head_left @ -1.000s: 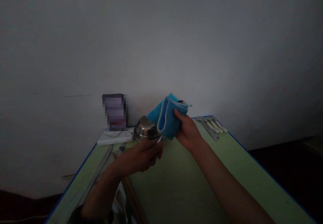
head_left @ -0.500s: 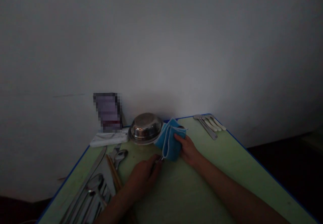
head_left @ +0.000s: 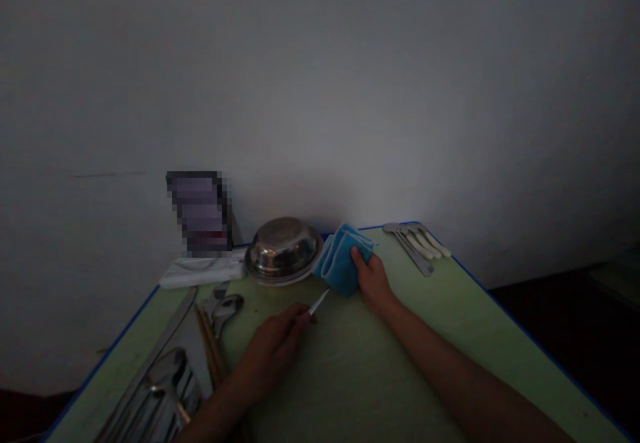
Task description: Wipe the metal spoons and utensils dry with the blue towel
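Observation:
My right hand [head_left: 375, 284] is closed on a folded blue cloth [head_left: 343, 266] with white edging, its thumb pressed on the front. Lower and to the left, my left hand [head_left: 280, 340] grips a slim utensil whose pale, shiny narrow end [head_left: 319, 302] points up toward the cloth. The rest of that utensil is hidden in the fingers, so its kind cannot be told. A small gap seems to lie between this end and the cloth. Just behind the hands sits an upturned metal bowl [head_left: 285, 246].
On the green table [head_left: 380, 376], a slotted turner [head_left: 150, 396], a ladle [head_left: 170, 363], wooden chopsticks [head_left: 211, 346] and a large spoon [head_left: 227, 310] lie left. Several spoons and forks [head_left: 415, 243] rest back right. A blurred upright device [head_left: 200, 213] stands by a white marbled object [head_left: 200, 271].
The cloth has come up and away from the utensil, whose pale end now shows. My left hand has shifted slightly left in view. The whole view has turned a little to the right.

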The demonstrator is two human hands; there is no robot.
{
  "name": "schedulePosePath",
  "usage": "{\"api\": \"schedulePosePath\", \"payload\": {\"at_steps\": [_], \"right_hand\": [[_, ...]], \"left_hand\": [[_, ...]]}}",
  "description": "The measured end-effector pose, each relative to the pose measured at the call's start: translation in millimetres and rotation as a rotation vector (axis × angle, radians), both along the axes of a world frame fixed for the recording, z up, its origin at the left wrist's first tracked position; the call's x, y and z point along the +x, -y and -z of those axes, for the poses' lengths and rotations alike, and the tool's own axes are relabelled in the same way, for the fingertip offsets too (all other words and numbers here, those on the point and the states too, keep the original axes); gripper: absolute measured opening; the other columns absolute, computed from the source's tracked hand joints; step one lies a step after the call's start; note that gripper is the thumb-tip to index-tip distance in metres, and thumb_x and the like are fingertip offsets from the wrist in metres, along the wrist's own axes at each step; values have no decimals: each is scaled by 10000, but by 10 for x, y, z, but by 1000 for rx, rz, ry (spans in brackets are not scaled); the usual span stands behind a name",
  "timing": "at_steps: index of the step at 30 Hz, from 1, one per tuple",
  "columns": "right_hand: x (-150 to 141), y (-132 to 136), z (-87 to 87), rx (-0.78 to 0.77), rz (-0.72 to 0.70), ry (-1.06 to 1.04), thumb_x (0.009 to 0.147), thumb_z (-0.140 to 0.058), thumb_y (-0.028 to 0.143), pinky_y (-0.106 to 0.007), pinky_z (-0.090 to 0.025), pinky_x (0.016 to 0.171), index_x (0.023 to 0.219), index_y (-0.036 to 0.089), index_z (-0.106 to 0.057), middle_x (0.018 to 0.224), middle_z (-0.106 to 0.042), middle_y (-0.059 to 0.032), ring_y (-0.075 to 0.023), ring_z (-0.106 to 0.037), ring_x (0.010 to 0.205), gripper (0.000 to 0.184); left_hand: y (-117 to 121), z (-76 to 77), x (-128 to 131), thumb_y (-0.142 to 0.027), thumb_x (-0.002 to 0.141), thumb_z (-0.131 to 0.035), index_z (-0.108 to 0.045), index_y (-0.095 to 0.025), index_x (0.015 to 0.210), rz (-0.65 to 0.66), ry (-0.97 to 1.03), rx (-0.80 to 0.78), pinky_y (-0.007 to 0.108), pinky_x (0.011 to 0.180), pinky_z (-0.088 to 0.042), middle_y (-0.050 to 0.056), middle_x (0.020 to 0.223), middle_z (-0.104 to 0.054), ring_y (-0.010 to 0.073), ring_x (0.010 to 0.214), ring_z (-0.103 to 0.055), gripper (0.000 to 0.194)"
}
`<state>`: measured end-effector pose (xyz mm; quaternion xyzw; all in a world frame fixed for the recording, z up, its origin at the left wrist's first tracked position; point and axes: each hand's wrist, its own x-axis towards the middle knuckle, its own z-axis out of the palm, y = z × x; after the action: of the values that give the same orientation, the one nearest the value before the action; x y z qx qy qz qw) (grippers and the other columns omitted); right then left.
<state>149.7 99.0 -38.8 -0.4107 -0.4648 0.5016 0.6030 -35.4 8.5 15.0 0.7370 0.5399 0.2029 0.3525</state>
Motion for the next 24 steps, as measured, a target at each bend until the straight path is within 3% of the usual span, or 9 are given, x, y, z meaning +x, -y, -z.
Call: {"api": "schedulePosePath", "payload": {"at_steps": [4, 11, 17, 24], "right_hand": [[-28, 41, -48, -15, -27, 27, 700, -602, 397, -375, -435, 848, 943, 201, -607, 948, -670, -26, -201, -599, 890, 312], [-52, 48, -66, -44, -79, 30, 573, -727, 294, -367, -461, 811, 1045, 214, -523, 986, -659, -40, -191, -616, 868, 520], [-68, 12, -44, -33, -27, 24, 706, -601, 399, -353, -448, 809, 936, 190, -597, 897, -671, -30, -190, -606, 852, 311], [-46, -49, 50, -70, 4, -25, 716, -564, 443, -315, -449, 744, 802, 178, -625, 723, -667, -3, -197, -590, 821, 286]], "left_hand": [[-6, 12, -21, -388, 879, -303, -544, -190, 858, -43, 36, 18, 262, 677, -426, 21, 789, -623, 184, 744, -576, 312], [-36, 46, -54, -378, 881, -307, -542, -189, 860, -9, 35, 18, 268, 706, -426, 30, 822, -637, 193, 786, -588, 302], [-39, 46, -65, -362, 888, -284, -538, -176, 885, 17, -20, 1, 282, 723, -416, 47, 842, -637, 198, 801, -588, 314], [-46, 109, -97, -374, 879, -291, -558, -176, 898, 17, 39, -8, 260, 644, -401, 22, 749, -595, 175, 703, -556, 333]]}}
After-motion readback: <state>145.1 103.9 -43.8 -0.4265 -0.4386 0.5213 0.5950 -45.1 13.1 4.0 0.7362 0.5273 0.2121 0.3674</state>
